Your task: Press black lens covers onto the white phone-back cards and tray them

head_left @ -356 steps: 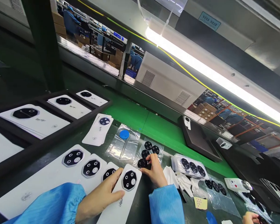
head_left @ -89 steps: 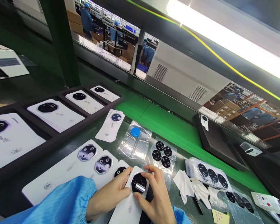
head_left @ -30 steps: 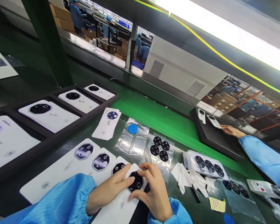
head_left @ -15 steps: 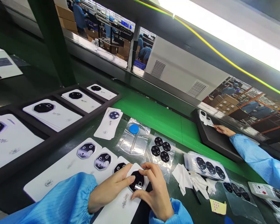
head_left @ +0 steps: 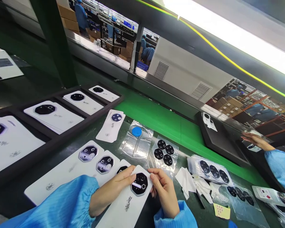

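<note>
A white panel (head_left: 123,210) with a black octagonal disc (head_left: 139,184) near its top is held between both hands, its face toward me. My left hand (head_left: 112,191) grips the panel's left edge, thumb beside the disc. At the upper right edge, my right hand (head_left: 165,190) pinches the panel between thumb and curled fingers. Similar white panels (head_left: 68,169) with dark octagons lie to the left, partly under my left sleeve. Just beyond my hands, a clear sheet (head_left: 174,158) carries several black octagonal discs (head_left: 167,159).
Left stands a black tray (head_left: 84,122) of white panels. A small panel stack (head_left: 110,126), a bag with a blue round piece (head_left: 136,131), bagged discs (head_left: 210,169), white cloths (head_left: 186,182) and a bottle (head_left: 268,194) lie around. A co-worker's hand (head_left: 257,141) is over trays at right.
My right hand has moved from the disc's face to the panel's right edge, uncovering the disc. The co-worker's hand has left the nearer tray and moved right.
</note>
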### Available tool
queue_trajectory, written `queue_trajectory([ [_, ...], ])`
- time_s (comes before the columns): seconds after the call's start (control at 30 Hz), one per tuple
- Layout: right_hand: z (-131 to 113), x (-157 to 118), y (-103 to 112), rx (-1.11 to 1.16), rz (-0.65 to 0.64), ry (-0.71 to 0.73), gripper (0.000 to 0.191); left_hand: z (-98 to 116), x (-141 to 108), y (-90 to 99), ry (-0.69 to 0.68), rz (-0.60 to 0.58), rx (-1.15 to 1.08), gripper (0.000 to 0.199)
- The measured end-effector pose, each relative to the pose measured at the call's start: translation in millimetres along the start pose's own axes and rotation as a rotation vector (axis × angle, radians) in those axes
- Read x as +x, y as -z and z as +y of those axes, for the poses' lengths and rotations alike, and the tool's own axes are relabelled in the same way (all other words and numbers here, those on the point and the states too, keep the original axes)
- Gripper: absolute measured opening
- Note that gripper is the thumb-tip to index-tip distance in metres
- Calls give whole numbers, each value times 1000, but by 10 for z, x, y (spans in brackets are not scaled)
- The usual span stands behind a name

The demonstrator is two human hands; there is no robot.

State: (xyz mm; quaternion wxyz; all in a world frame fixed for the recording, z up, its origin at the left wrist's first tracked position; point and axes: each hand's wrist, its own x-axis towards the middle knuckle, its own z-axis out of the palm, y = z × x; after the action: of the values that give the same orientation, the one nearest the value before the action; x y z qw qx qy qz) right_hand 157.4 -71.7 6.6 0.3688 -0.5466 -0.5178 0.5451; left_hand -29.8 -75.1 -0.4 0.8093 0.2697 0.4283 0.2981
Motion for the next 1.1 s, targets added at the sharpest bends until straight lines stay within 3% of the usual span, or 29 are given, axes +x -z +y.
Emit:
queue_trajectory([
  [0.2,93,29,-51,186,-11,-4,57,-10,23,3,-1,53,-100,53],
  [0.53,267,71,-116,341,-25,70,55,128,-50,-179,16,-217,-228,32],
  [0.73,219,70,-117,352,-20,63,56,83,-37,-147,64,-69,-263,49],
  [0.8,209,66,-123,354,-13,61,56,86,-44,-157,46,-83,-240,51],
  [0.97,221,56,-152,333,24,97,52,109,-69,-182,-141,-326,-18,47],
  [1.1,236,55,-167,315,29,129,48,80,-49,-134,-118,-268,93,48],
])
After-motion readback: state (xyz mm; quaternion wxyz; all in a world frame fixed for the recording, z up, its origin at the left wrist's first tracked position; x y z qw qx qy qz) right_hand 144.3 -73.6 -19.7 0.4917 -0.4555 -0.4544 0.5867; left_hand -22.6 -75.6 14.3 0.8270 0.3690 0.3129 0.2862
